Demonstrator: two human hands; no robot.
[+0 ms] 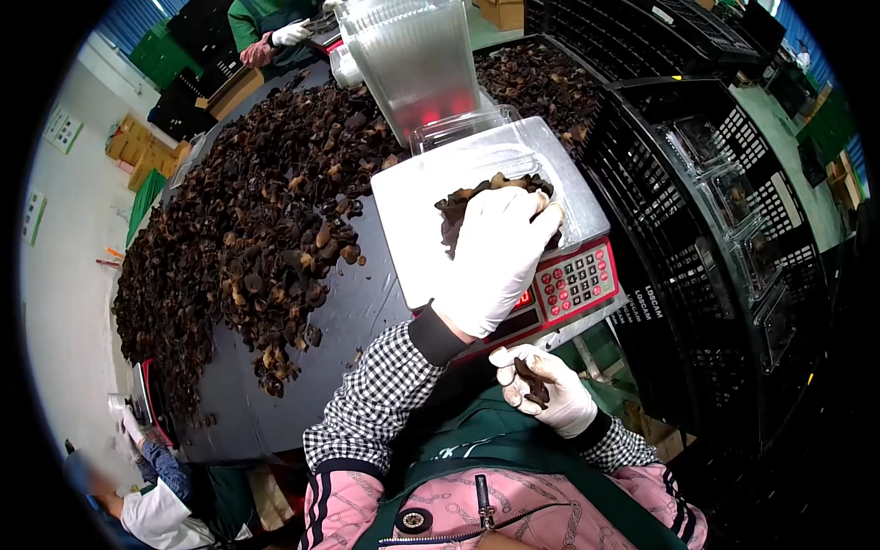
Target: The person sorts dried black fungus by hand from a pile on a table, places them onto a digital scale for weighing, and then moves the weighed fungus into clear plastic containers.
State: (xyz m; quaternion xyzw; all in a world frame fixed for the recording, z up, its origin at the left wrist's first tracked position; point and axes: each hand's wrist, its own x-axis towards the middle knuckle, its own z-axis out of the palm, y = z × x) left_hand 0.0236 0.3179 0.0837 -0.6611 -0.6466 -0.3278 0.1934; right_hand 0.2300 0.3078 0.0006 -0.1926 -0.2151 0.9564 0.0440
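Observation:
My left hand, in a white glove, reaches over the scale's metal plate. Its fingers are bent down onto dark dried pieces in a clear plastic tray on the plate; whether they grip any is hidden. My right hand, gloved too, is near my body below the scale's red keypad panel. A dark brown piece lies between its curled fingers and thumb. The tray's clear lid stands open at the plate's far edge.
A large heap of dark dried pieces covers much of the table. Behind the scale rises a stack of clear containers. Black crates stand on the right, holding clear boxes. Two other people work at the far side and lower left.

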